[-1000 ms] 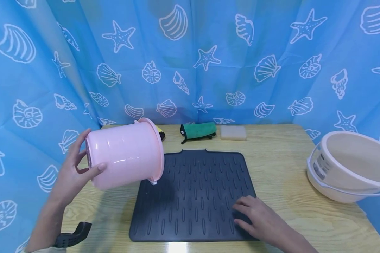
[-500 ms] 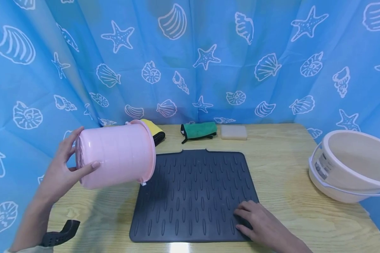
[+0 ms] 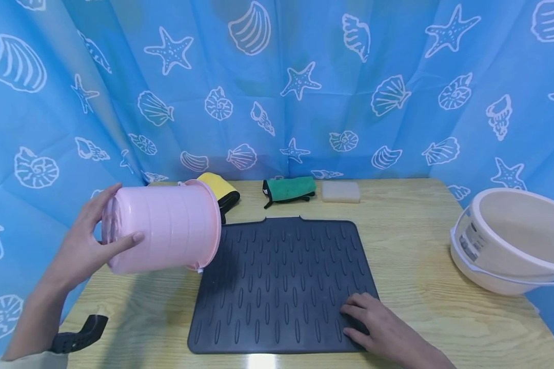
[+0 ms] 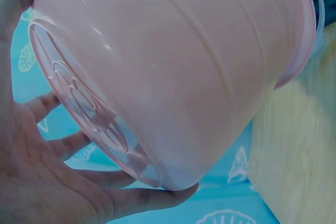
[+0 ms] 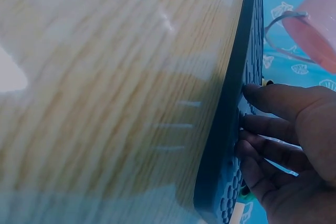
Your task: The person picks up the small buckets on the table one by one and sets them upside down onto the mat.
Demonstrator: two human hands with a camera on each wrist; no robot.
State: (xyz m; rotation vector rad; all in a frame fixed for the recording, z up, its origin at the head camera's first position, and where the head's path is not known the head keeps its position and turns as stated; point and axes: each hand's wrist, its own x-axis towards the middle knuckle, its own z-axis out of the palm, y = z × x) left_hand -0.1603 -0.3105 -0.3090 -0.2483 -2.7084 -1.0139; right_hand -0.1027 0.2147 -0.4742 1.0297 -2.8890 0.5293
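Observation:
My left hand (image 3: 80,243) grips a pink bucket (image 3: 166,225) by its base, thumb on the near side. Tipped on its side above the table's left part, the bucket has its mouth toward the right. In the left wrist view, spread fingers span the round bottom of the bucket (image 4: 157,87). A black ribbed mat (image 3: 277,287) lies in the middle of the table. On its right edge rests my right hand (image 3: 378,325), fingers loosely bent. The right wrist view shows the fingertips of this hand (image 5: 299,145) against the mat (image 5: 220,140).
Behind the mat lie a yellow and black cloth (image 3: 219,187), partly covered by the bucket, a rolled green cloth (image 3: 291,189) and a pale sponge (image 3: 340,192). A cream bucket (image 3: 494,236) stands tilted in a basin at right. A blue curtain (image 3: 277,118) surrounds the table.
My left hand has moved left with the pink bucket, uncovering more of the yellow cloth and the mat. The right hand shifted slightly, then stayed still on the mat.

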